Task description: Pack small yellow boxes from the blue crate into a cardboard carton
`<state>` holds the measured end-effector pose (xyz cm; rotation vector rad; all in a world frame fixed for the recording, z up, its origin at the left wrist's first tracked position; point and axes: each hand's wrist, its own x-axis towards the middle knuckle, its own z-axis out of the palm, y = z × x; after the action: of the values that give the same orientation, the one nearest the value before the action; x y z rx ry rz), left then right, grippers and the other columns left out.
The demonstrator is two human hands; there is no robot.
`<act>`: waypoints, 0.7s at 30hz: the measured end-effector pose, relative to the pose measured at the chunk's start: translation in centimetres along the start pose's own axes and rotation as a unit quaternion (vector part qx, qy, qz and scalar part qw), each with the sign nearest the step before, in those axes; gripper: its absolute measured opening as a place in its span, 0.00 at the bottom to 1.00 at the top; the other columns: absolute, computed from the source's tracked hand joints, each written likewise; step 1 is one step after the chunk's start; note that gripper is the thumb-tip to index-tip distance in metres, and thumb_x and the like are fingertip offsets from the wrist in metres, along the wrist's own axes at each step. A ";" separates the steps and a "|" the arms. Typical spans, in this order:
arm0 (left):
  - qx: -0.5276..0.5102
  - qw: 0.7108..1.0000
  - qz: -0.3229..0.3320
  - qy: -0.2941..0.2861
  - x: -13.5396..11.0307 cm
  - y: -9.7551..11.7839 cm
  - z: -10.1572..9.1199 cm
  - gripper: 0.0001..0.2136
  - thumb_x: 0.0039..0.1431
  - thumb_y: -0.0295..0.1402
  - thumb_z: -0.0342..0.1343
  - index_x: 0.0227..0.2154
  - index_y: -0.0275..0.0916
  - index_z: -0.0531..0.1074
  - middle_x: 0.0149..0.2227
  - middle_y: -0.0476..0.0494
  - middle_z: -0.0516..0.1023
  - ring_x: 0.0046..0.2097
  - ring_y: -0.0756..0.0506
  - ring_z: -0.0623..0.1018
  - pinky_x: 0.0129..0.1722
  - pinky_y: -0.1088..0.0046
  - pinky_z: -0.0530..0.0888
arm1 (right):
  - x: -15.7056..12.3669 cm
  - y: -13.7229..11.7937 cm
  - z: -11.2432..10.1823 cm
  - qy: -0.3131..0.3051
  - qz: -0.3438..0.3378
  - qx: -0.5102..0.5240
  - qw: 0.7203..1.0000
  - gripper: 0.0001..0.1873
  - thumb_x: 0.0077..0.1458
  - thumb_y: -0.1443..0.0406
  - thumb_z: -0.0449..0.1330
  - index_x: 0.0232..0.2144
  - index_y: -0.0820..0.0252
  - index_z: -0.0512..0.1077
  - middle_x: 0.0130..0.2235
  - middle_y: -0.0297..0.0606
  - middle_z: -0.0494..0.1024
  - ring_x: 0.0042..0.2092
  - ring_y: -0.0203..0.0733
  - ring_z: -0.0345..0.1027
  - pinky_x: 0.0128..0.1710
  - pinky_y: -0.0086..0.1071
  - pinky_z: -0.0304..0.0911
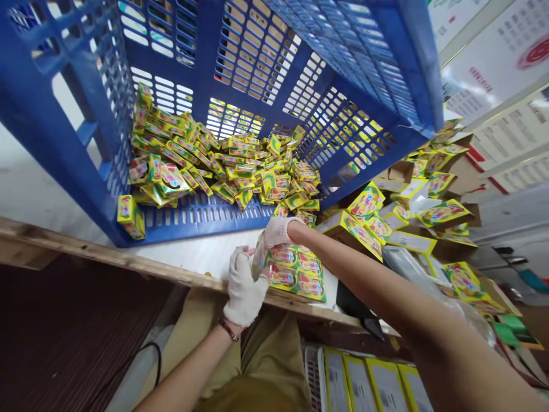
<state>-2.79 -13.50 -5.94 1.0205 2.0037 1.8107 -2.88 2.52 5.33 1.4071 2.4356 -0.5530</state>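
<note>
My left hand (243, 284), in a white knit glove, grips the near end of a clear plastic bag (260, 258) at the table's front edge. My right hand (278, 230), also gloved, holds the bag's far end from above. The bag covers one end of a row of small yellow boxes (300, 272) lying flat on the white tabletop (206, 254). Just beyond, a big blue slatted crate (201, 217) is tipped on its side, with several loose yellow boxes (223, 166) heaped inside.
One yellow box (131, 216) stands at the crate's left corner. Opened cardboard cartons (446, 246) with more yellow boxes crowd the right. A wooden strip (107, 254) edges the table. Yellow flat packs (373, 383) lie below, by my lap. Posters (501, 63) hang upper right.
</note>
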 end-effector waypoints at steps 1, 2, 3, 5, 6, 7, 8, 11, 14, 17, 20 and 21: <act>-0.013 1.000 0.013 -0.019 0.0 -0.2 0.2 0.23 0.52 0.30 0.58 0.53 0.39 0.65 0.55 0.36 0.71 0.58 0.38 0.71 0.57 0.56 0.69 | 0.2 -0.1 0.0 -0.020 0.007 -0.021 1.000 0.07 0.29 0.73 0.65 0.10 0.60 0.71 0.14 0.36 0.70 0.24 0.47 0.71 0.27 0.36 0.63; -0.024 0.999 0.018 -0.041 -0.1 -0.4 0.4 0.27 0.53 0.29 0.56 0.58 0.39 0.62 0.58 0.36 0.70 0.61 0.38 0.69 0.60 0.56 0.67 | 0.3 -0.2 0.0 -0.048 0.015 -0.045 0.998 0.08 0.29 0.74 0.64 0.09 0.61 0.71 0.13 0.36 0.69 0.24 0.48 0.71 0.28 0.37 0.64; -0.032 0.997 0.014 -0.063 -0.2 -0.5 0.6 0.29 0.55 0.29 0.54 0.61 0.40 0.59 0.59 0.37 0.70 0.62 0.39 0.69 0.61 0.57 0.67 | 0.4 -0.3 0.0 -0.076 0.021 -0.067 0.995 0.08 0.29 0.75 0.64 0.09 0.61 0.70 0.13 0.36 0.68 0.24 0.49 0.71 0.29 0.38 0.64; -0.046 0.994 -0.006 -0.097 -0.3 -0.8 0.9 0.31 0.56 0.28 0.52 0.64 0.40 0.55 0.60 0.38 0.70 0.62 0.40 0.69 0.62 0.59 0.67 | 0.6 -0.5 0.0 -0.101 0.022 -0.092 0.990 0.09 0.29 0.75 0.63 0.08 0.61 0.69 0.12 0.35 0.66 0.24 0.49 0.71 0.30 0.39 0.64; -0.056 0.992 -0.016 -0.109 -0.3 -0.9 1.0 0.31 0.57 0.29 0.51 0.65 0.41 0.55 0.61 0.38 0.70 0.62 0.41 0.69 0.63 0.60 0.67 | 0.7 -0.5 0.1 -0.107 0.020 -0.099 0.989 0.09 0.29 0.75 0.63 0.08 0.61 0.69 0.11 0.35 0.65 0.24 0.48 0.70 0.30 0.39 0.63; -0.067 0.990 -0.024 -0.121 -0.3 -0.9 1.0 0.31 0.57 0.29 0.51 0.65 0.41 0.55 0.61 0.39 0.69 0.63 0.42 0.69 0.63 0.60 0.66 | 0.9 -0.4 0.2 -0.109 0.018 -0.103 0.989 0.09 0.30 0.74 0.64 0.08 0.61 0.69 0.11 0.34 0.65 0.23 0.47 0.69 0.30 0.39 0.63; -0.076 0.988 -0.029 -0.134 -0.3 -1.0 1.0 0.30 0.58 0.29 0.51 0.65 0.41 0.56 0.62 0.39 0.69 0.63 0.42 0.69 0.63 0.61 0.66 | 1.1 -0.3 0.4 -0.108 0.016 -0.103 0.989 0.10 0.31 0.72 0.64 0.08 0.60 0.68 0.11 0.33 0.64 0.22 0.45 0.68 0.30 0.38 0.63; -0.085 0.983 -0.030 -0.163 -0.1 -1.0 0.8 0.28 0.59 0.30 0.50 0.64 0.43 0.59 0.61 0.40 0.70 0.62 0.42 0.70 0.63 0.61 0.67 | 1.7 0.0 0.8 -0.098 0.008 -0.107 0.989 0.10 0.33 0.65 0.65 0.09 0.59 0.69 0.10 0.31 0.63 0.21 0.41 0.67 0.29 0.36 0.64; -0.075 0.983 -0.027 -0.165 0.0 -1.1 0.8 0.26 0.59 0.29 0.50 0.61 0.43 0.62 0.58 0.39 0.73 0.60 0.41 0.72 0.61 0.60 0.69 | 1.6 0.5 1.0 -0.064 -0.019 -0.156 0.986 0.13 0.31 0.61 0.69 0.10 0.58 0.68 0.12 0.31 0.66 0.24 0.41 0.69 0.29 0.33 0.64; -0.071 0.985 -0.021 -0.157 0.0 -1.2 0.9 0.26 0.59 0.30 0.49 0.62 0.40 0.62 0.60 0.37 0.72 0.60 0.41 0.72 0.61 0.61 0.69 | 0.3 1.5 0.7 -0.020 -0.024 -0.161 0.986 0.16 0.28 0.59 0.72 0.13 0.57 0.68 0.17 0.34 0.70 0.30 0.44 0.71 0.30 0.32 0.63; -0.035 0.981 0.004 -0.189 0.6 -0.9 0.4 0.28 0.60 0.29 0.47 0.65 0.39 0.57 0.63 0.37 0.68 0.62 0.42 0.69 0.62 0.61 0.67 | -1.9 3.5 0.7 0.009 0.004 -0.101 0.995 0.17 0.33 0.58 0.73 0.20 0.58 0.70 0.23 0.37 0.73 0.31 0.45 0.71 0.29 0.32 0.60; -0.006 0.977 0.019 -0.211 1.0 -0.5 0.1 0.28 0.60 0.29 0.46 0.65 0.40 0.58 0.63 0.37 0.67 0.62 0.42 0.70 0.62 0.61 0.67 | -2.7 4.3 0.8 0.020 0.013 -0.075 0.997 0.16 0.36 0.57 0.72 0.23 0.58 0.70 0.25 0.37 0.73 0.31 0.44 0.70 0.28 0.31 0.59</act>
<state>-3.63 -12.76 -6.21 1.3182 1.7231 1.4645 2.25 2.07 4.95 1.3993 2.4296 -0.3313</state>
